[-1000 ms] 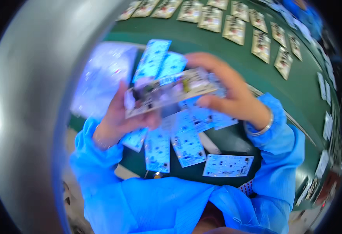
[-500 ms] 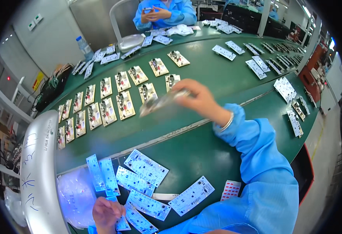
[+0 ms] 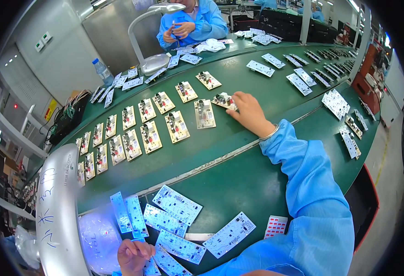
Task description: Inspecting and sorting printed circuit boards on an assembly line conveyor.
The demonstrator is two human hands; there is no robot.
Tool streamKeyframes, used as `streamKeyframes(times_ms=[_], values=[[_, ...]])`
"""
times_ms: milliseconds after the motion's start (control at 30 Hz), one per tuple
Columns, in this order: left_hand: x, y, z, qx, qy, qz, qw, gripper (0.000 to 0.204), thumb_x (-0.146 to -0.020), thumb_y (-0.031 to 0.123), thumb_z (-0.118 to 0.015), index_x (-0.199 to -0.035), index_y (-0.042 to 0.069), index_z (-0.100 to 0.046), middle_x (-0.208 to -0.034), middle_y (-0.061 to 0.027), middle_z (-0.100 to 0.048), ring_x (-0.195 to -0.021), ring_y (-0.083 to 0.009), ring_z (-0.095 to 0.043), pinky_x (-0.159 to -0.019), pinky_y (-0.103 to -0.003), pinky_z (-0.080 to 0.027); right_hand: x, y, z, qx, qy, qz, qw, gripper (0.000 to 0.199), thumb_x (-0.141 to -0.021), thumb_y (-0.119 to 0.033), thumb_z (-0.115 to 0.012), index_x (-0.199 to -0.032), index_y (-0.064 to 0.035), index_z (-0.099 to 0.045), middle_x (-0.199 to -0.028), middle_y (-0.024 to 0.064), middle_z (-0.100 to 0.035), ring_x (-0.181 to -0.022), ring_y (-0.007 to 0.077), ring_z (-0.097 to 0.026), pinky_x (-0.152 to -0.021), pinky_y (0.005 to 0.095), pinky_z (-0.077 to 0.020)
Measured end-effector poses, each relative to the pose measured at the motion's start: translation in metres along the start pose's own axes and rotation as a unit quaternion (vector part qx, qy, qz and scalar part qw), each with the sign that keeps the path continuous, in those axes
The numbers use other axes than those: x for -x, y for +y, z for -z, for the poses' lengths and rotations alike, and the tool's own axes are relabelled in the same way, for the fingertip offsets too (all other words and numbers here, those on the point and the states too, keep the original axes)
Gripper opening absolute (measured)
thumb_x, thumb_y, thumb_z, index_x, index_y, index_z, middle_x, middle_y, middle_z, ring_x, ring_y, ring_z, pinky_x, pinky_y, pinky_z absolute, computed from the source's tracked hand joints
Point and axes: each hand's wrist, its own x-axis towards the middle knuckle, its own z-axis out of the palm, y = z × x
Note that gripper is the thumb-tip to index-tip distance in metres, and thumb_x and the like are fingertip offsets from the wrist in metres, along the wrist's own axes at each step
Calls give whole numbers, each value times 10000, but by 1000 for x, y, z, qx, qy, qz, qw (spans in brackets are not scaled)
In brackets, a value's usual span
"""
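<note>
My right hand (image 3: 249, 113) reaches out over the green table and grips a circuit board (image 3: 223, 100) by its right end, between thumb and fingers. This board lies at the right end of two rows of tan boards with black, white and red parts. Just left of it is another circuit board (image 3: 204, 114), looking slightly blurred. Down at the lower left, my left hand (image 3: 134, 255) rests over white circuit boards, its fingers loosely bent and apart, with nothing visible in them. Close by lie more white boards, including one (image 3: 180, 246) beside the fingers and another (image 3: 229, 234) farther right.
A silver lamp (image 3: 57, 198) stands at the left beside a clear plastic bag (image 3: 99, 246). A red-marked label sheet (image 3: 275, 226) lies near my right sleeve. Across the table a person in blue (image 3: 192, 25) sits behind a desk lamp (image 3: 156, 63). More boards lie at the right.
My right hand has moved right and away from me, bringing the circuit board down to the row's end. My left hand stays by the white boards. The whole view has shifted slightly.
</note>
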Motion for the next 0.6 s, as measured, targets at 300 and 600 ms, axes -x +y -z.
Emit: streamKeyframes(times_ms=[300, 600], values=[[-5, -13, 31, 10, -89, -53, 995, 252, -869, 290, -416, -816, 50, -470, -794, -148, -549, -635, -215, -484, -636, -396, -371, 9, 9, -16, 12, -84, 30, 996, 519, -747, -321, -570, -1131, -8, -415, -1180, 173, -417, -974, 332, -469, -843, 379, -373], [-4, -2, -8, 0, 6, -6, 1000, 191, -806, 255, -519, -742, 84, -459, -754, -79, -532, -650, -191, -453, -652, -364, -346, 8, 10, -13, -44, -156, 27, 986, 525, -758, -222, -532, -1206, -16, -351, -1242, 171, -365, -1099, 319, -390, -929, 372, -309]])
